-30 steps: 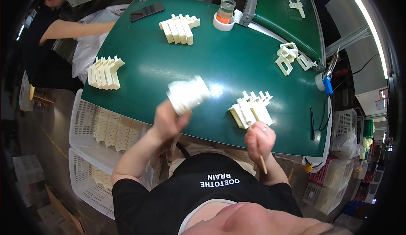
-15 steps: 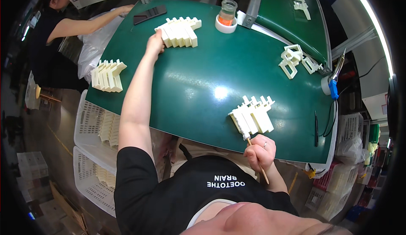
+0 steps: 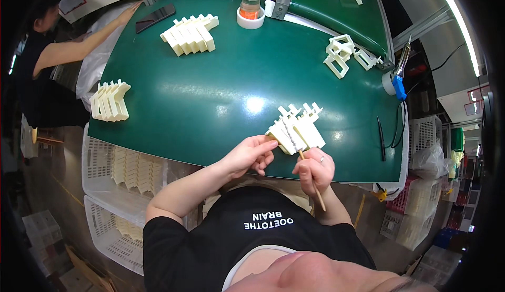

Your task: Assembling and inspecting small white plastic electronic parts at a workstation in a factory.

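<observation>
A group of cream-coloured plastic parts point(image 3: 307, 133) stands in a row near the table's front edge, their prongs pointing away from me. My right hand point(image 3: 315, 170) is closed round a thin wooden stick point(image 3: 317, 191), whose far tip meets the front of one of these parts. The tip is too small to make out. My left hand point(image 3: 250, 155) is at the group's left corner, thumb stretched toward it and fingers loosely bent and apart. Whether the thumb touches the part, I cannot tell. Similar rows of parts lie at the far left point(image 3: 190, 34) and the left edge point(image 3: 110, 101).
A phone point(image 3: 155, 18) and a glass jar point(image 3: 251, 0) in a white ring point(image 3: 250, 23) are at the back. Loose cream frames point(image 3: 339, 55) lie right, near a blue-handled tool point(image 3: 399, 88) and a black pen-like tool point(image 3: 381, 138). Crates point(image 3: 100, 173) stand below left. Another person point(image 3: 52, 55) works at left.
My left hand has left the far row and come back to the near group. The stick remains in my right hand at the near parts. The whole view has shifted slightly.
</observation>
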`<state>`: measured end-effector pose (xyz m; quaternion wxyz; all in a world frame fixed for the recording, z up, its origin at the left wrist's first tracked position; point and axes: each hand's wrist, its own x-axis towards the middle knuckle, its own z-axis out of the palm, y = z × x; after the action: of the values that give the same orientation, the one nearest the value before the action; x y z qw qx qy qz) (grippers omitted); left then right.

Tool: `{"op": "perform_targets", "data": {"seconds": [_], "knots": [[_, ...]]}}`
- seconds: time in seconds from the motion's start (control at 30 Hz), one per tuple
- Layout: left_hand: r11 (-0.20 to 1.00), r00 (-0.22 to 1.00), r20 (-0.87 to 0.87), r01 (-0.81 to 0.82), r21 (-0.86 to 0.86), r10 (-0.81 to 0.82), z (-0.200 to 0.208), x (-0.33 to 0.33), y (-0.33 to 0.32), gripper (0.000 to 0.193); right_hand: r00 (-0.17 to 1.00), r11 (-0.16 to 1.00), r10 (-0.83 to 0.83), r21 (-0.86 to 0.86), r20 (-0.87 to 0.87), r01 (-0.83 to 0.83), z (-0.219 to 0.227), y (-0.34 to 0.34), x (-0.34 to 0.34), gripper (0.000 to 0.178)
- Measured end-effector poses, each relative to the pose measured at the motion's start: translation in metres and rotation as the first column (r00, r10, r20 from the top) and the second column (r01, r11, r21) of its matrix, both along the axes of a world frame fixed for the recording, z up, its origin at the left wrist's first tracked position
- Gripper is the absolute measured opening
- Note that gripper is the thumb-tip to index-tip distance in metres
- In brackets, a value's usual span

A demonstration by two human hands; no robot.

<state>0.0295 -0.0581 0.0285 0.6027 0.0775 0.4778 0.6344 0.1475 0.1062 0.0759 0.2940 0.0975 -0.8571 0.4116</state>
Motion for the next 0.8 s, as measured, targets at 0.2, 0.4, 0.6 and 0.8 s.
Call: {"op": "perform_targets", "data": {"seconds": [0.2, 0.4, 0.6, 0.8], "knots": [[0.970, 0.963, 0.135, -0.241, 0.035, 0.234, -0.014, 0.019, 0.006, 0.024, 1.000, 1.000, -0.022, 0.014, -0.018, 0.023, -0.014, -0.004, -0.002, 0.031], [0.891, 0.868, -0.222, -0.402, 0.213, 0.444, -0.007, 0.031, -0.020, 0.021, 0.981, 0.978, 0.186, 0.106, -0.064, -0.178, -0.017, -0.026, -0.013, 0.022], [0.886, 0.907, -0.009, -0.408, 0.221, 0.420, -0.003, 0.034, -0.047, 0.030, 0.993, 0.934, 0.109, 0.346, -0.054, -0.084, -0.028, -0.019, -0.015, 0.022], [0.921, 0.223, -0.938, -0.345, 0.179, 0.266, 0.005, 0.020, -0.064, 0.017, 0.986, 0.969, 0.015, 0.246, -0.168, 0.027, -0.024, -0.017, -0.009, 0.020]]}}
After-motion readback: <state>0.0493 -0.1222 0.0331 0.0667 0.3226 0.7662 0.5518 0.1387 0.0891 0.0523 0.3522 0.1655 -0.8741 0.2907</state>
